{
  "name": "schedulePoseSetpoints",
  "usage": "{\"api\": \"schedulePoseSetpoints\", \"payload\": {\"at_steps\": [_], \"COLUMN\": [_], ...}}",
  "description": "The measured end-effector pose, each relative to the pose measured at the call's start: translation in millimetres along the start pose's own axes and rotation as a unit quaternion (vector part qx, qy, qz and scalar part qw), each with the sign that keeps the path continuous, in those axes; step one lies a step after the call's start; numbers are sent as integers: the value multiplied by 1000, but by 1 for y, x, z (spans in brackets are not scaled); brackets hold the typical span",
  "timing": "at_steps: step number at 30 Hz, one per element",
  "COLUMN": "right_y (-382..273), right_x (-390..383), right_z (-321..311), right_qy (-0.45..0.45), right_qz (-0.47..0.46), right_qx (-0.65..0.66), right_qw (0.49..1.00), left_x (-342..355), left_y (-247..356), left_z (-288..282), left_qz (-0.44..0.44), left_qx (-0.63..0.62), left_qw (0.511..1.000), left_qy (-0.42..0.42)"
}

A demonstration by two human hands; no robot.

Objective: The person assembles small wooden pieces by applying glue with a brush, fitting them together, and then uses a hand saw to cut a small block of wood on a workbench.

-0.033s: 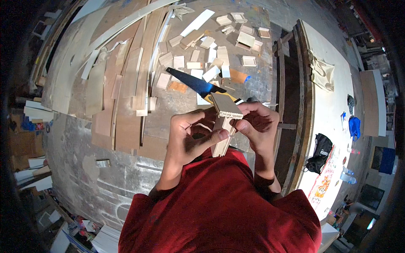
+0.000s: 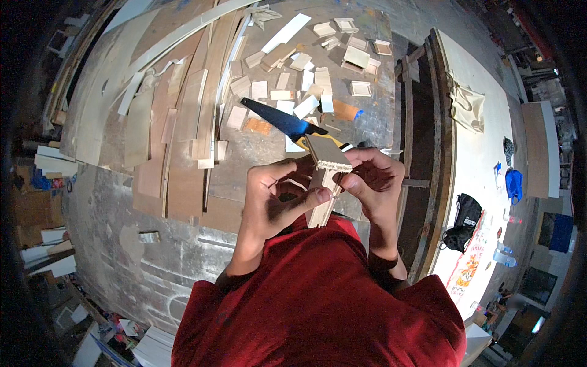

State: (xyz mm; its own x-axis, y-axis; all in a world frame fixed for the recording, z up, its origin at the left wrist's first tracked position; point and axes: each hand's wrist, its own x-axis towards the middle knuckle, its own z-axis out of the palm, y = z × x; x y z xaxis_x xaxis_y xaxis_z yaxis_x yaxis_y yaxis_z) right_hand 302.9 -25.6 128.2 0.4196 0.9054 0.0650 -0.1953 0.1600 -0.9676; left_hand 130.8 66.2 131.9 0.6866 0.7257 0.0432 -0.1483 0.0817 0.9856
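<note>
The person, in a red shirt (image 2: 324, 300), holds a small wooden piece (image 2: 329, 154) with two hands, in front of the chest and above the near side of the brown work table (image 2: 376, 125). The piece has a flat board on top, with a rough front edge, and a narrower wooden part which goes down below it, slightly tilted.

The left hand (image 2: 269, 196) is half closed: its thumb presses on the narrow part, and its fingers are curved behind, partly hidden. The right hand (image 2: 378, 186) is also half closed and grips the piece from the other side, with the thumb just under the flat board.

Behind the piece, a saw (image 2: 278, 119) with a dark blade and a yellow handle lies on the table; the piece covers a part of the handle. Farther away are many small wooden blocks (image 2: 359, 88), and an orange tube (image 2: 347, 110) with a blue end lies near them. Long boards (image 2: 197, 110) lie at the left.
</note>
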Motion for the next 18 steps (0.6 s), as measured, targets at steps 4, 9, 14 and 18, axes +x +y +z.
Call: {"api": "schedulePoseSetpoints", "payload": {"at_steps": [4,9,14,18], "right_y": [0,4,0,-5], "right_x": [1,1,3,6], "right_z": [-1,-3,-5,-7], "right_qy": [-6,-9,-16,-14], "right_qz": [7,-3,14,18], "right_qx": [-10,-11,-22,-11], "right_qw": [1000,1000,1000,1000], "left_x": [-1,1,3,9], "left_y": [7,7,8,11], "left_z": [0,0,1,4], "left_qz": [-48,-54,-53,-54], "left_qx": [-3,-15,-10,7], "left_qw": [999,998,999,998], "left_qy": [0,-2,-6,-9]}}
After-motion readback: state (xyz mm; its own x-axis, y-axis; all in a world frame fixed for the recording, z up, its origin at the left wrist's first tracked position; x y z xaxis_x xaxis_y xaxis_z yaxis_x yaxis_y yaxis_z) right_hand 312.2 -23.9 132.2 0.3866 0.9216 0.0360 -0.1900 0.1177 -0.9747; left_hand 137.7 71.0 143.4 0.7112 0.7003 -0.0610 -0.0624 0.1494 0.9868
